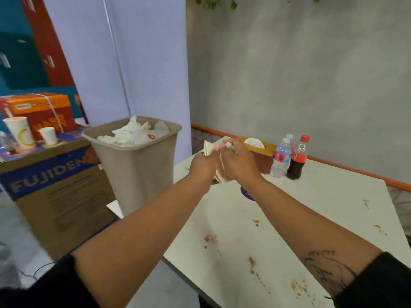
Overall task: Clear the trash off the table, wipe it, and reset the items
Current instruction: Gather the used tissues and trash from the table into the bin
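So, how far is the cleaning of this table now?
The bin already holds crumpled paper. Left hand and right hand grip a paper wrapper near it. Left to do: wipe the brown stains off the table, then reset the tissue box and bottles.

Three bottles (280, 161) (one cola (297, 163)), two cups (21, 132), one bin (135, 170)

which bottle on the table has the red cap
The cola bottle, rightmost of the three, filled with dark drink. The two water bottles left of it are clear with white caps.
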